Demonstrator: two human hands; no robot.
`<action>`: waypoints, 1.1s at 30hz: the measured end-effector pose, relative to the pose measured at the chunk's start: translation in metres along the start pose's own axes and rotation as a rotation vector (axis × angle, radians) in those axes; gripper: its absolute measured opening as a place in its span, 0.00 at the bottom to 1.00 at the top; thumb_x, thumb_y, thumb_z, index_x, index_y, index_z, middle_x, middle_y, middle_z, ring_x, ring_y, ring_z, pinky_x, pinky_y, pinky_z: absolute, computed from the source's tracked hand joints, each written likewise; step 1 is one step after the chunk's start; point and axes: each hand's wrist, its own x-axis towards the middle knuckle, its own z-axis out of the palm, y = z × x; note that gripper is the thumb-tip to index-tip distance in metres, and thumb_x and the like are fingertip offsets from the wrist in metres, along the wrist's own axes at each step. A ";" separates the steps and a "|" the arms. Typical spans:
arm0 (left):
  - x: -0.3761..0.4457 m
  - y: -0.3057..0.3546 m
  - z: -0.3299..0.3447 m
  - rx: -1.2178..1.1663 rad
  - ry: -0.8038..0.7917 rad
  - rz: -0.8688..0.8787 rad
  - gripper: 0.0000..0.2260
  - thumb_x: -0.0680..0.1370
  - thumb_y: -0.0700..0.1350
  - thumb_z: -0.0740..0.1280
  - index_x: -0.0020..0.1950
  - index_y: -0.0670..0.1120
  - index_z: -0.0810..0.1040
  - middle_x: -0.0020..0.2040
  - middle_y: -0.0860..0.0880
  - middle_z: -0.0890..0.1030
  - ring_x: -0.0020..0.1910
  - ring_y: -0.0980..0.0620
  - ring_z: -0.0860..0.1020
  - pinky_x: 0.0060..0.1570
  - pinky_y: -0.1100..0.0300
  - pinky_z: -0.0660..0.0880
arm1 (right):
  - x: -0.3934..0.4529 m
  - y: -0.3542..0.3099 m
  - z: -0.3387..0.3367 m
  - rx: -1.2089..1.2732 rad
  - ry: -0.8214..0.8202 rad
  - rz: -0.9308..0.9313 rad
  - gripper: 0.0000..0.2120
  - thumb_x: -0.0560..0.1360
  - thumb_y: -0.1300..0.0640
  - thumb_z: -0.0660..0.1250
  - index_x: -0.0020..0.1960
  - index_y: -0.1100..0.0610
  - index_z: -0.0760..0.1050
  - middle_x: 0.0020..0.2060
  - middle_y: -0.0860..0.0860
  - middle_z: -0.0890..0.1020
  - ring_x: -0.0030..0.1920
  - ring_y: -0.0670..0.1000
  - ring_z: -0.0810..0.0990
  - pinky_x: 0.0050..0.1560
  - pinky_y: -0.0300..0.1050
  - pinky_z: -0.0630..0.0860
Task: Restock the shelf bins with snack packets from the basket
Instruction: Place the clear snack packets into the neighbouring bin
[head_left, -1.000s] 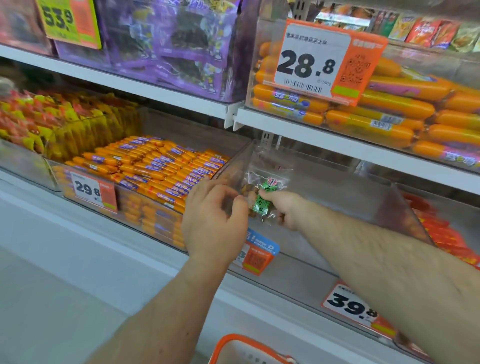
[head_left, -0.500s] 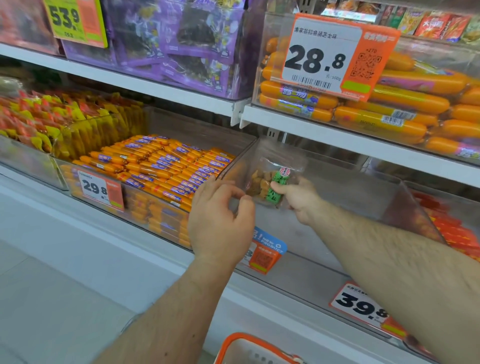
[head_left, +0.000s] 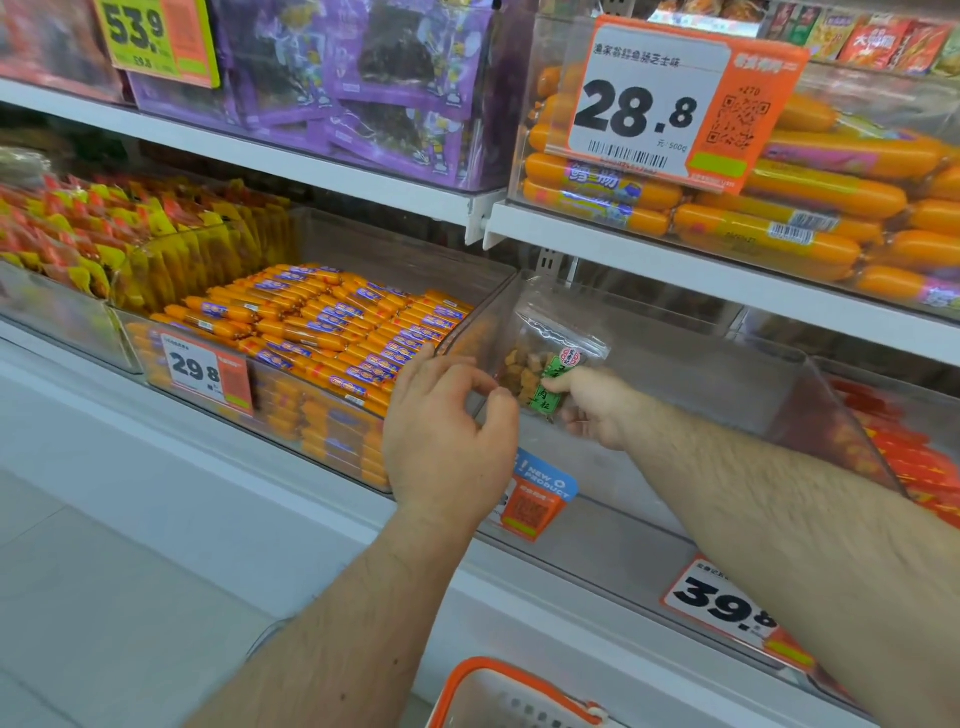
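Here right hand (head_left: 592, 410) pinches upright snack packet (head_left: 550, 358); long axis vertical.

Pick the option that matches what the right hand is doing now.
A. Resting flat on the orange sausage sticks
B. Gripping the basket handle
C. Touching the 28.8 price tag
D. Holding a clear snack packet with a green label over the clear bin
D: the right hand pinches the clear snack packet, its green label showing, above the clear bin, well away from the basket and the upper price tag.
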 end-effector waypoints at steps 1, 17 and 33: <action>0.000 0.001 0.000 0.004 -0.004 -0.008 0.13 0.71 0.53 0.59 0.39 0.48 0.80 0.49 0.53 0.81 0.61 0.58 0.68 0.65 0.64 0.59 | 0.000 -0.001 0.000 0.006 -0.014 0.004 0.10 0.74 0.54 0.71 0.54 0.55 0.79 0.43 0.53 0.78 0.34 0.48 0.70 0.32 0.42 0.71; 0.001 0.006 -0.004 0.035 -0.063 -0.053 0.09 0.71 0.50 0.62 0.42 0.50 0.80 0.53 0.55 0.80 0.68 0.53 0.67 0.66 0.64 0.57 | -0.012 -0.002 -0.011 0.000 0.028 0.090 0.12 0.72 0.54 0.72 0.52 0.54 0.72 0.47 0.51 0.76 0.38 0.48 0.76 0.38 0.44 0.75; -0.003 0.013 -0.003 0.058 -0.111 -0.048 0.16 0.68 0.53 0.60 0.46 0.49 0.82 0.56 0.52 0.82 0.75 0.48 0.61 0.71 0.56 0.57 | -0.034 -0.008 -0.016 0.050 0.060 -0.014 0.24 0.80 0.42 0.62 0.65 0.60 0.73 0.50 0.55 0.82 0.45 0.54 0.84 0.38 0.45 0.78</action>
